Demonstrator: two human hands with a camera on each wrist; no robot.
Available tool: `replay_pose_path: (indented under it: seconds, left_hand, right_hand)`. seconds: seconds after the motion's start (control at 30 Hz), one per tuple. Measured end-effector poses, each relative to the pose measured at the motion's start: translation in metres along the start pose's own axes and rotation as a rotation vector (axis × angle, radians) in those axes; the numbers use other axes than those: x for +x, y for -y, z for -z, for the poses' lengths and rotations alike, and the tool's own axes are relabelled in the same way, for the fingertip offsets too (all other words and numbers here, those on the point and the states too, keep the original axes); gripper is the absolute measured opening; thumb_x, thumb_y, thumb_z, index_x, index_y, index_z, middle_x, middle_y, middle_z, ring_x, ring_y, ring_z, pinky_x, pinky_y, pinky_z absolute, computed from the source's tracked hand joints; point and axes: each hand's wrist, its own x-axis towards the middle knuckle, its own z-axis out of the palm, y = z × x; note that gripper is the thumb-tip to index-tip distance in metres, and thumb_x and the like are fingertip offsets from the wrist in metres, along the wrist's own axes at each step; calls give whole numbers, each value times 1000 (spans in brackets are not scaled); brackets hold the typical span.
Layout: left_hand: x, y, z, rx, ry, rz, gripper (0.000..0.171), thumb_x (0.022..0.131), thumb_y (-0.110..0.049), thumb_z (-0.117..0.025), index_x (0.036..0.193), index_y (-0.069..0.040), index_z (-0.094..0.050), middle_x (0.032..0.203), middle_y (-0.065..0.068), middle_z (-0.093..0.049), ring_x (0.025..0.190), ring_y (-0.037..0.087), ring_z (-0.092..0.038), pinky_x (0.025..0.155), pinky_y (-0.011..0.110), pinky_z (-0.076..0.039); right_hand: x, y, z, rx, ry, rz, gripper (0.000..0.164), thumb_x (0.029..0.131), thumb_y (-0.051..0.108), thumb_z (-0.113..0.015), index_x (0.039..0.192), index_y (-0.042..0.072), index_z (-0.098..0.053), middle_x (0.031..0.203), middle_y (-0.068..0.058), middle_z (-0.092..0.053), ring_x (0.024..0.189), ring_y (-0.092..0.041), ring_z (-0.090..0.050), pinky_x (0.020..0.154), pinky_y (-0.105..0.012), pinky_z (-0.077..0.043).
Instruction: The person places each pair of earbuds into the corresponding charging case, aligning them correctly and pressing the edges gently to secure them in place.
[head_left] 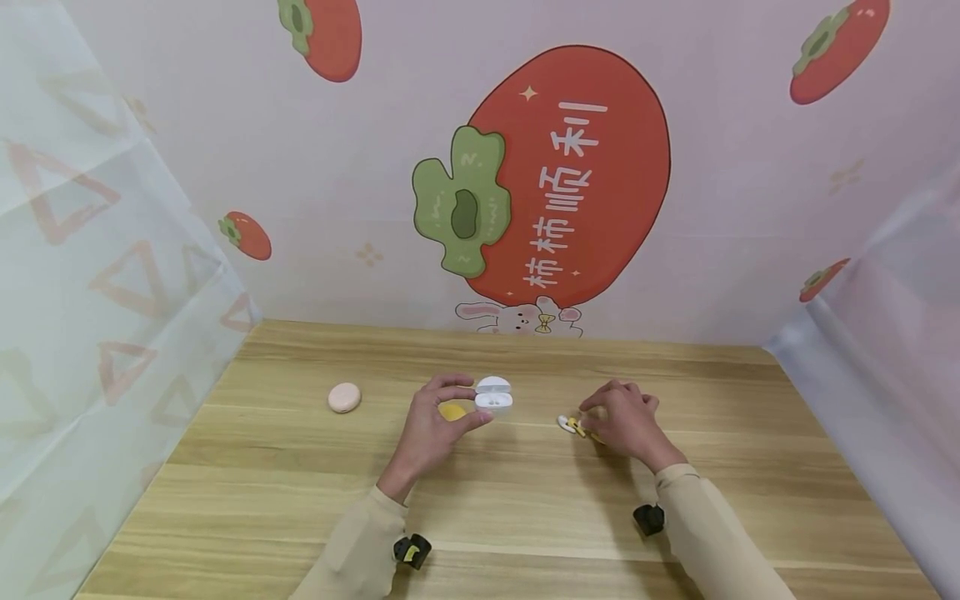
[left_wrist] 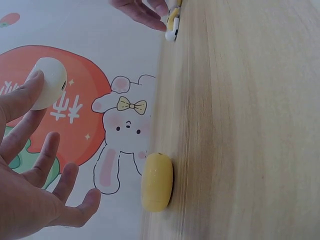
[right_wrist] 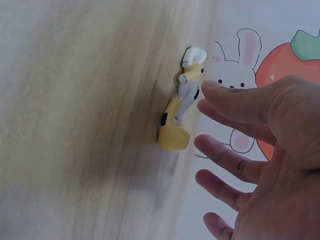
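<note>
In the head view my left hand [head_left: 426,435] pinches a small white earbud case [head_left: 494,401] with its lid raised, held over the table. The left wrist view shows the thumb on one side of the case and a finger behind it, with the other fingers spread. My right hand [head_left: 628,421] hovers at a small group of earbuds on the table. In the right wrist view a yellow earbud [right_wrist: 175,138] lies nearest, then a white earbud [right_wrist: 188,94], with another yellow and white one beyond. Thumb and index fingertips are right beside the white earbud, nothing gripped.
A yellow case [left_wrist: 157,182] lies closed on the wooden table [head_left: 525,517], partly behind my left hand in the head view. Farther left sits a round pink case [head_left: 344,397]. A printed backdrop [head_left: 360,167] stands along the back edge, with sheets on both sides.
</note>
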Motion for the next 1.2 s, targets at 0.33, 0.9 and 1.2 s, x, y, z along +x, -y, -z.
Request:
replay_pose_path:
  seconds: [0.33, 0.9, 1.2]
  left_hand:
    - [0, -1, 0, 4, 1, 12, 28, 78, -11, -89, 99, 3, -77, 122, 19, -64, 118, 33, -56, 104, 52, -36]
    - [0, -5, 0, 16, 5, 17, 28, 79, -13, -88, 99, 2, -77, 123, 16, -64, 118, 33, -56, 104, 53, -36]
    - [-1, -5, -1, 20, 7, 15, 27, 78, -13, -89, 98, 2, -77, 123, 18, -64, 118, 33, -56, 103, 52, -37]
  right_hand:
    - [0, -2, -4, -3, 27, -32, 11, 86, 13, -81, 96, 11, -81, 108, -11, -66, 112, -46, -48, 92, -71, -20]
    - [-2, -2, -5, 16, 2, -19, 5, 83, 13, -84, 84, 14, -79, 107, -10, -66, 116, -51, -47, 92, -72, -19]
    - [-2, -3, -6, 52, -68, 10, 5, 84, 18, -83, 84, 16, -78, 106, -10, -68, 111, -45, -51, 92, -70, -20]
